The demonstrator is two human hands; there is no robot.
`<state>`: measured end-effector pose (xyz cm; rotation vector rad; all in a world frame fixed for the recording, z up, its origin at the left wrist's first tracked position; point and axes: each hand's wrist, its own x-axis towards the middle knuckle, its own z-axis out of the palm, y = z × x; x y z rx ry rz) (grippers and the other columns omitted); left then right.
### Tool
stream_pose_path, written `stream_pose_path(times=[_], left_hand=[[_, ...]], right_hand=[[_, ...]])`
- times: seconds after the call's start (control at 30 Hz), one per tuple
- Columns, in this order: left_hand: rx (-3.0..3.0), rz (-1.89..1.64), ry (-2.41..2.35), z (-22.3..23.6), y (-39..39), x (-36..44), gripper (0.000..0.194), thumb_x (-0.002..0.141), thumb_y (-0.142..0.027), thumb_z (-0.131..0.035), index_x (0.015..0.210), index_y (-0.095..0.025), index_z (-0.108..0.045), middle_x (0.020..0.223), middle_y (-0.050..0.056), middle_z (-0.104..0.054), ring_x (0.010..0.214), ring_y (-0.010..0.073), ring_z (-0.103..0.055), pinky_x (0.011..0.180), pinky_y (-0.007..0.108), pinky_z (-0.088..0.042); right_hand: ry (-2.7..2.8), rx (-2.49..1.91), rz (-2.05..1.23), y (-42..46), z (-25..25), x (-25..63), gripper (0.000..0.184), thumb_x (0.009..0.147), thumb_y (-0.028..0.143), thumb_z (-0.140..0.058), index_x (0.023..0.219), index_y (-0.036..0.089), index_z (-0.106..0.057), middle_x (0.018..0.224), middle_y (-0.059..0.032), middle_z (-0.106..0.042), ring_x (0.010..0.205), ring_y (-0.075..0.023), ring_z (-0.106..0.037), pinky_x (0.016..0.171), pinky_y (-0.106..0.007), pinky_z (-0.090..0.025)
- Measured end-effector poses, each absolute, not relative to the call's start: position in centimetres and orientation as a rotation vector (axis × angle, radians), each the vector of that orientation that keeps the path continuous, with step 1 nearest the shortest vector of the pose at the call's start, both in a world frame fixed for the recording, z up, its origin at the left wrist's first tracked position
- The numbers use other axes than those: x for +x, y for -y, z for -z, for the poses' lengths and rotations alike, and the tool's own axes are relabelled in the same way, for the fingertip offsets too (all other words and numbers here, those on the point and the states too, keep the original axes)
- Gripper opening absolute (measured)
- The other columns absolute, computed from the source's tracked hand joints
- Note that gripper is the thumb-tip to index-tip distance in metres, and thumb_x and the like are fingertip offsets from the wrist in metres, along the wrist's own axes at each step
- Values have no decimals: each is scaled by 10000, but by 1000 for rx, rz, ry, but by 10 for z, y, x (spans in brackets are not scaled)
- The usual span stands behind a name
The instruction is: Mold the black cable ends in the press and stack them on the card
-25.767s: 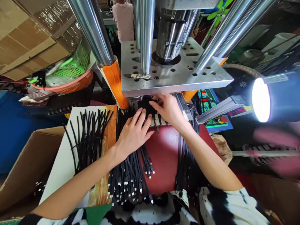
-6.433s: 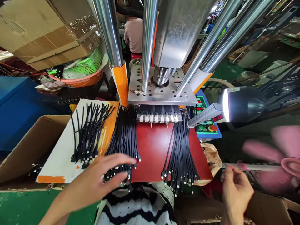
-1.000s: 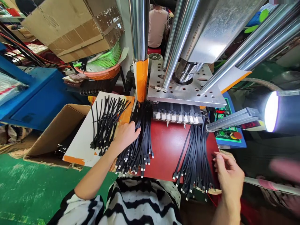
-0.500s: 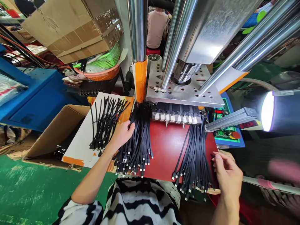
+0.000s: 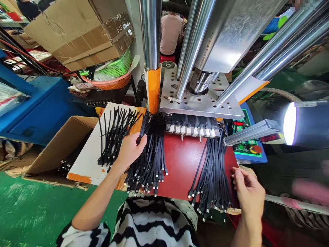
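My left hand (image 5: 131, 149) is closed on some black cables at the upper left of the middle bundle of black USB cables (image 5: 156, 154). Their white-tipped plugs point toward me. Shorter black cables (image 5: 113, 140) lie spread on a white board just left of this hand. At the table's right edge, my right hand (image 5: 249, 193) has loosely curled fingers, with nothing visible in them. Beside it, the right bundle of black cables (image 5: 213, 178) hangs over the front edge. Between the bundles, a row of white connectors sits in a fixture (image 5: 192, 128) beneath the press.
The steel press plate (image 5: 200, 99) and its columns stand over the back of the red table (image 5: 177, 164). A lamp (image 5: 295, 123) and a control panel (image 5: 248, 151) are on the right. On the left stands an open cardboard box (image 5: 51, 154). Another person (image 5: 171, 32) sits behind.
My left hand has shifted very slightly, with dark cables now rising more plainly above its grip. The right hand stays almost still.
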<state>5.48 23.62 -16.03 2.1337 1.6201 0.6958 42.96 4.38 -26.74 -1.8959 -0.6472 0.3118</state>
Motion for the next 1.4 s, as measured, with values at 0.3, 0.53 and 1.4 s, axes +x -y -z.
stream_pose_path(times=[0.3,0.53,1.4], left_hand=[[1839,-933,-1368,110,-209,42,417,953,-481,-558,670,-247,-359,607,-63,-321,544,111,-302,506,262,-236],[1937,-652,-1357,119,-236,48,397,989,-481,-483,679,-251,-390,597,-62,-362,524,125,-375,522,268,-280],[2310,-379,-1798,204,-236,64,220,1085,-270,-516,1268,-196,-615,977,93,-818,920,275,-803,760,320,-503]], right_hand=[[658,-1897,-307,-45,263,427,618,744,741,-728,960,166,-791,765,-85,-711,627,-219,-563,584,-357,-419],[670,-1878,-302,-43,266,427,596,767,732,-730,973,176,-781,770,-83,-715,650,-230,-585,591,-358,-419],[1947,-1862,160,-238,124,381,454,1022,294,-501,1393,99,-675,1151,-183,-783,995,-298,-730,919,-395,-563]])
